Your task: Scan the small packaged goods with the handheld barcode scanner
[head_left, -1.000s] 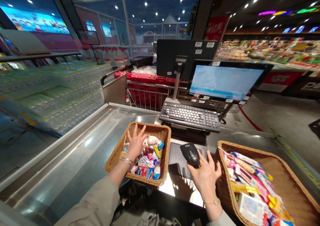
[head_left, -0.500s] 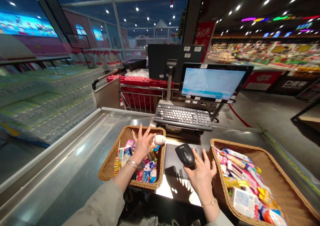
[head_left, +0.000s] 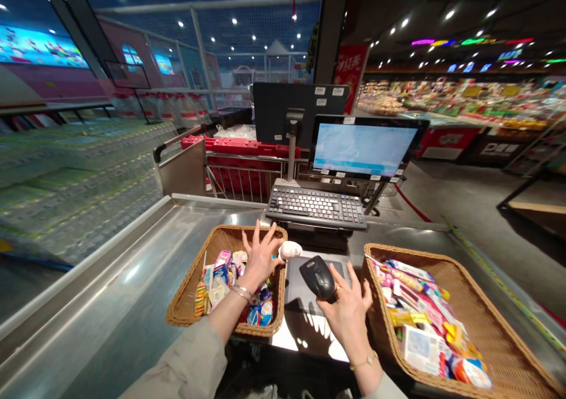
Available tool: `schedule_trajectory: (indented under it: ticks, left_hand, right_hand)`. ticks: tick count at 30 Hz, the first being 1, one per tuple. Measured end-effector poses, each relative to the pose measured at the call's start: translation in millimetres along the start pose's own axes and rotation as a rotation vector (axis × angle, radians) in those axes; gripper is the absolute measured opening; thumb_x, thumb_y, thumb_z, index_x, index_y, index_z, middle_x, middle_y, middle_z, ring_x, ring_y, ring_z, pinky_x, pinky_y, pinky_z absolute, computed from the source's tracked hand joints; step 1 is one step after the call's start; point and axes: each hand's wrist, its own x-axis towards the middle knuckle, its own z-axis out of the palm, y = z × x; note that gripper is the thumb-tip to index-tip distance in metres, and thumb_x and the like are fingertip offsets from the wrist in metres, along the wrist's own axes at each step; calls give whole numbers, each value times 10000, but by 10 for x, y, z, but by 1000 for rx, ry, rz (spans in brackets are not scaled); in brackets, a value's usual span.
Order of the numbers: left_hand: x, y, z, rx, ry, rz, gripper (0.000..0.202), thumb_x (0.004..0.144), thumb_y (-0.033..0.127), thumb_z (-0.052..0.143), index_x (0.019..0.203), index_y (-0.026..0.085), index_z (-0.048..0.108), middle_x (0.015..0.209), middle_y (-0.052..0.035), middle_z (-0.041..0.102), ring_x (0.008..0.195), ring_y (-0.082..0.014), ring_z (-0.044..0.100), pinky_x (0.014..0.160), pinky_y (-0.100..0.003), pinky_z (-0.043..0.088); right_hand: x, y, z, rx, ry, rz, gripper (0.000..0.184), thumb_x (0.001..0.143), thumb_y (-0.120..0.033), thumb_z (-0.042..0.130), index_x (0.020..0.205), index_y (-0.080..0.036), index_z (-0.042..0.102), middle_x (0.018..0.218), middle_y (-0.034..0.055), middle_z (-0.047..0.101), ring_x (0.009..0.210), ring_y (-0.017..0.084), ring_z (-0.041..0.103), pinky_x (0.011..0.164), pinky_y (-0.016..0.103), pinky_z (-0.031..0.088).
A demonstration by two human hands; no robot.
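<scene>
Between thumb and forefinger, my left hand pinches a small white egg-shaped package with print on it; its other fingers are raised. The package is held by the right rim of the left wicker basket, which holds several small colourful packets. My right hand grips a black handheld barcode scanner, whose head is close to the egg-shaped package but apart from it. Close by on the right, another wicker basket holds more packages, among them a white box.
A black keyboard stands behind the baskets, below a lit screen. The back of a second monitor is beside it. A metal counter runs along the left. Shopping carts stand beyond.
My left hand has carried the egg-shaped package slightly right, past the basket rim and nearer the scanner. The whole view has shifted a little, too.
</scene>
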Motion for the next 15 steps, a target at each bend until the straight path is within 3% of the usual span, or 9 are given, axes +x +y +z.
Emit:
schedule_trajectory:
  ticks: [15]
  left_hand:
    - [42, 66, 68, -4, 21, 18, 506, 690, 362, 798, 1160, 333, 613, 1557, -16, 336, 1476, -401, 8, 1085, -769, -18]
  right_hand:
    - [-8, 18, -34, -3, -7, -8, 173, 710, -257, 575, 832, -268, 699, 1290, 0, 622, 1401, 312, 290, 1102, 607, 122]
